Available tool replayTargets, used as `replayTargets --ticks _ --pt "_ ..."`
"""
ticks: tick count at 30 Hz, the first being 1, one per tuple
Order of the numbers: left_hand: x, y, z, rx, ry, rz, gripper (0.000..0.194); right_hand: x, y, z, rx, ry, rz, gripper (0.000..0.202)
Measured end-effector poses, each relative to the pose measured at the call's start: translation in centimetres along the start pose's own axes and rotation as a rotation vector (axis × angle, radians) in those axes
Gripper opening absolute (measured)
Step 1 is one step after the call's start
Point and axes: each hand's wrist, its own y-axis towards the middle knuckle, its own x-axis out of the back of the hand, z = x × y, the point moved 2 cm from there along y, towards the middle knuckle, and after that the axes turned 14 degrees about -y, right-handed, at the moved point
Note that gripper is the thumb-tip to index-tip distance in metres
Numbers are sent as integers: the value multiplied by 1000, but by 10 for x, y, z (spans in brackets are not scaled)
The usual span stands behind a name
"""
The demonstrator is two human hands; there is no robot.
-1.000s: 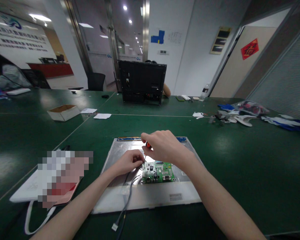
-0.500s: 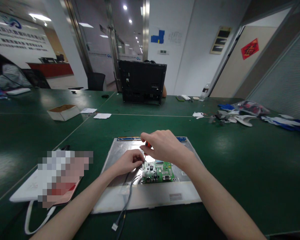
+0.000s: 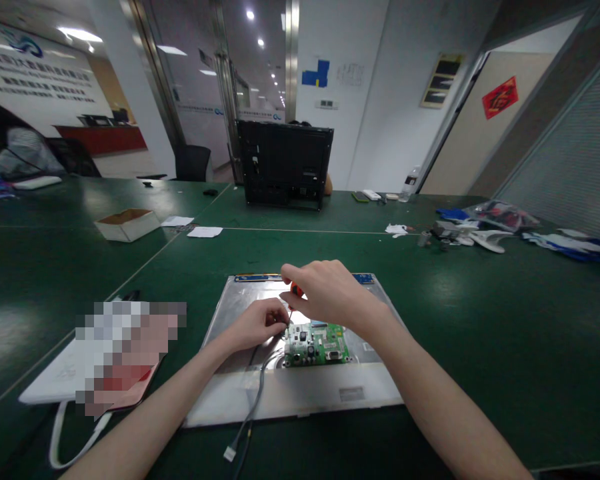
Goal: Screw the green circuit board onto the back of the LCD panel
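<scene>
A silver display panel (image 3: 220,400) lies flat on the green table, its metal back facing up. On it sits a green circuit board (image 3: 325,347) with chips and connectors. My right hand (image 3: 330,290) is closed around the red-and-black handle of a screwdriver (image 3: 295,289), whose thin shaft points down at the board's upper left corner. My left hand (image 3: 260,323) is beside that corner, fingers pinched together near the screwdriver's tip; what they hold, if anything, is hidden. Grey cables (image 3: 260,387) run from the board's left side over the panel's near edge to a white plug (image 3: 229,453).
A white box (image 3: 127,225) and papers (image 3: 205,232) lie farther left. A black monitor housing (image 3: 286,163) stands at the back, a person partly behind it. At left are a white device with a cable (image 3: 55,383) and a blurred pink item. Bags and plastic parts (image 3: 490,239) lie right.
Both hands stay in the same place. The screwdriver's handle seems slightly turned within my right fingers, with a little more red showing.
</scene>
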Motion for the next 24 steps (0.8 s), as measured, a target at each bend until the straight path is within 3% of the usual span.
replayTargets --ticks 10,16,24 --pt "-2 -1 -5 -31 -39 -8 14 2 -2 1 43 74 16 31" --pt "0 -1 -2 -8 5 3 10 1 -1 1 25 33 0 19" --pt "-1 -1 -2 -24 -25 -15 10 3 -3 1 54 80 -8 23"
